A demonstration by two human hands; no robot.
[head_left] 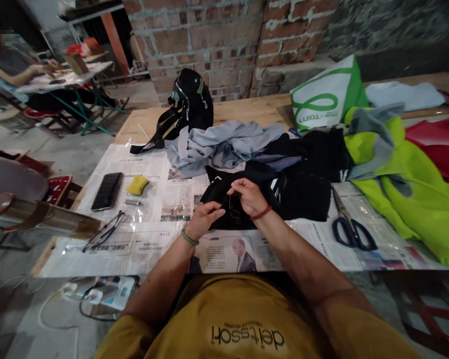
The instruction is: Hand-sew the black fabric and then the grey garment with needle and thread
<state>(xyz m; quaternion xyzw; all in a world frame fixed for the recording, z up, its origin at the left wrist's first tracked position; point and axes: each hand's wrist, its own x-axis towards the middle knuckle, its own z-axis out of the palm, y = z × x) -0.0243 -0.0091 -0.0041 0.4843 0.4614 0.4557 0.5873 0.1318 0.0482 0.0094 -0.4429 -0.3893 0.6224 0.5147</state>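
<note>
Black garments (303, 195) lie folded on the newspaper in front of me, beneath my hands. Above the dark cloth, my right hand (249, 198) pinches a thin pale thread (230, 201) between thumb and fingertips. The thread hangs down and curls into a small loop over the fabric; whether a needle is on it is too small to tell. My left hand (205, 218) is at the garment's left edge, thumb and forefinger pressed together. What those fingers hold, if anything, cannot be made out.
Dark-handled scissors (353, 232) lie at right, beside a neon-yellow garment (404, 199). A grey cloth (224, 144), black bag (194, 97) and green-white bag (325, 94) stand behind. At left are a black phone (107, 191), yellow sponge (137, 185), glasses (105, 230) and a bottle (56, 218).
</note>
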